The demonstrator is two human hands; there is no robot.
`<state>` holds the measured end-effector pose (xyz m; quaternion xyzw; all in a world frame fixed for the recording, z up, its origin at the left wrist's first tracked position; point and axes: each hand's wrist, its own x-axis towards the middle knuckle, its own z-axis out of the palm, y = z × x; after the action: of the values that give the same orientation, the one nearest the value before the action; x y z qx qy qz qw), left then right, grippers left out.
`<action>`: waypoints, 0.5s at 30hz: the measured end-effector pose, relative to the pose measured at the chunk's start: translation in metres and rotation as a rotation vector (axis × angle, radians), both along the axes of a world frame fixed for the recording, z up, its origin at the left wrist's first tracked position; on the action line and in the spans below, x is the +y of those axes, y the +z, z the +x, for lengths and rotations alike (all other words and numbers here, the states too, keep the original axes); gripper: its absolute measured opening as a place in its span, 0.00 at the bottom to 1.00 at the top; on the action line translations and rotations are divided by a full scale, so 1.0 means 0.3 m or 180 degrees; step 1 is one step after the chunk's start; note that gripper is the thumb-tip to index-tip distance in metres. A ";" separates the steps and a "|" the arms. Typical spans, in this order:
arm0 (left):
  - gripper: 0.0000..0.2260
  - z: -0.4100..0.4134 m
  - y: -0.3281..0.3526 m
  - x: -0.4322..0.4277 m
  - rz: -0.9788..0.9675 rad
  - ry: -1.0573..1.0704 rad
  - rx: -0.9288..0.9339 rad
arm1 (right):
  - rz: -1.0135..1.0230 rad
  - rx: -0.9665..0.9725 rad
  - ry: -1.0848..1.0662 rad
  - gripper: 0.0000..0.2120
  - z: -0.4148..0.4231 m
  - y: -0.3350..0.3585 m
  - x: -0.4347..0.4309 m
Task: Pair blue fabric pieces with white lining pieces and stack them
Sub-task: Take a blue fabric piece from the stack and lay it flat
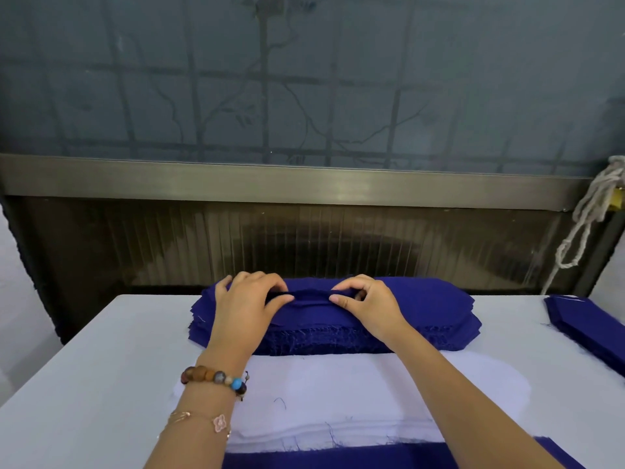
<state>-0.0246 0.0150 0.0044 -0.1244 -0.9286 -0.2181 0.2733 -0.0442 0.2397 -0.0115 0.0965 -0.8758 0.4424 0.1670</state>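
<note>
Pinching rumpled, fray-edged blue fabric (309,308)

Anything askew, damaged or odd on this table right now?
Only minor things. The top blue piece is bunched into a ridge between the left hand and right hand, which pinch it. The blue stack has a frayed front edge, and loose blue threads lie on the white stack.

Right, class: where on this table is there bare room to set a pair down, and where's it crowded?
Bare table left of the blue stack and white stack; a patch between them and the right pile. Crowded in the middle: stacks, left hand, right hand.
</note>
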 end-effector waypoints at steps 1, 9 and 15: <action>0.04 0.000 -0.005 -0.009 0.0003 0.0109 0.0035 | 0.0032 -0.0002 -0.0024 0.07 -0.003 -0.002 -0.001; 0.02 -0.007 -0.075 -0.038 0.0730 0.0748 0.0081 | 0.1938 -0.0184 0.0330 0.14 -0.028 0.068 0.055; 0.03 -0.024 -0.095 -0.033 0.0760 0.0915 0.0095 | 0.2106 -0.1072 -0.0083 0.16 -0.033 0.148 0.245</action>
<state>-0.0319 0.0052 -0.0240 0.0396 -0.9001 -0.2836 0.3283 -0.0541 0.3133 0.0330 0.0600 -0.9878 0.1428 -0.0141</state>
